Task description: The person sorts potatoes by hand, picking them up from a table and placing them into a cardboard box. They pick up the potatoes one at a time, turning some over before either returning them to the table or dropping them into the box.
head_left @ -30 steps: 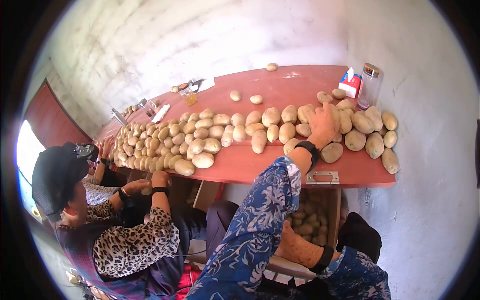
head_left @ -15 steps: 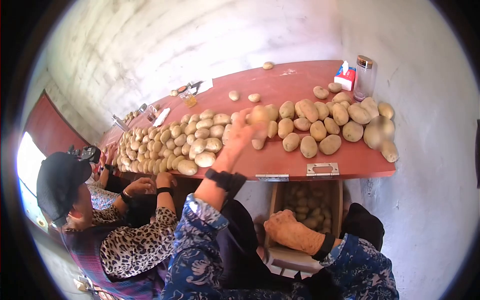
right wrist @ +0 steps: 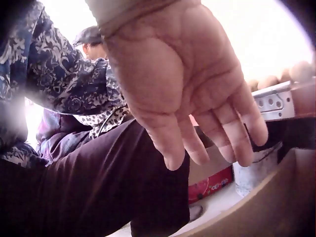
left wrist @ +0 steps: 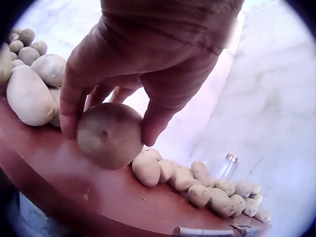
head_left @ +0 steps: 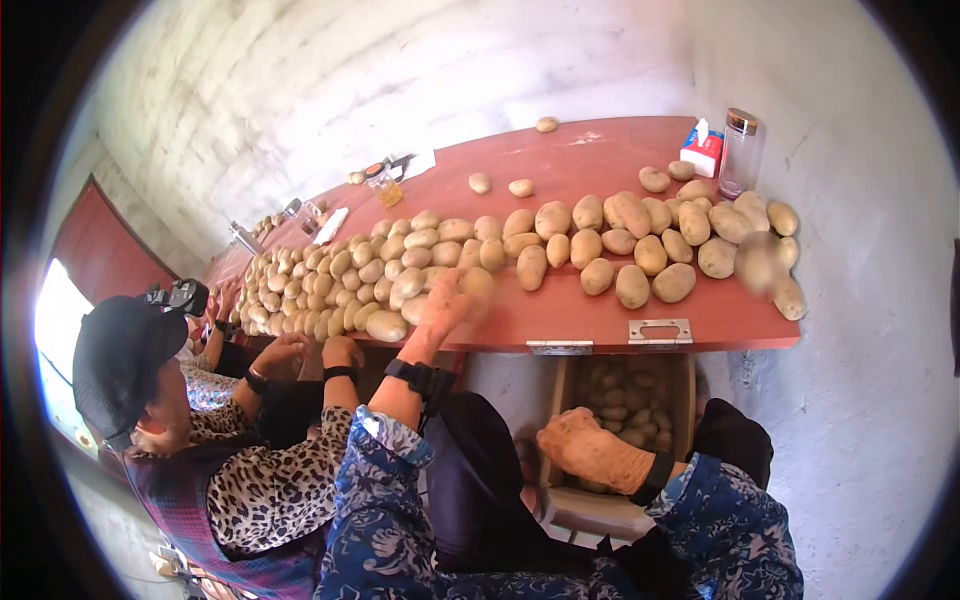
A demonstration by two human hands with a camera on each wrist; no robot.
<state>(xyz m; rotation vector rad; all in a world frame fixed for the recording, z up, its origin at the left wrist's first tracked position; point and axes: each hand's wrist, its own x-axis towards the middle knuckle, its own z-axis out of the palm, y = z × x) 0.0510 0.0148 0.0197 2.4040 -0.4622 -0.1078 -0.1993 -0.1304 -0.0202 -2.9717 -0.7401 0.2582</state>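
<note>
In the head view my left hand point(head_left: 445, 308) is over the front of the table, beside the right end of the dense potato pile point(head_left: 350, 275). It pinches a potato point(left wrist: 111, 138) between thumb and fingers, close over the red tabletop in the left wrist view. My right hand point(head_left: 592, 448) hangs over a wooden box point(head_left: 684, 400) below the table edge. With relaxed, slightly bent fingers point(right wrist: 232, 131) and its palm showing in the right wrist view, it holds nothing. Several potatoes point(head_left: 632, 408) lie in the box.
A looser band of potatoes point(head_left: 632, 286) runs along the red table point(head_left: 600, 150) to the wall. A glass bottle point(head_left: 738, 155) and a tissue pack point(head_left: 703, 150) stand at the back right. Metal hinges point(head_left: 660, 332) sit on the front edge. Another person point(head_left: 250, 480) sits at left.
My left hand has moved left from the right-hand potatoes, carrying a potato toward the dense pile and the table's front. The right hand has risen a little at the box and come into fuller view.
</note>
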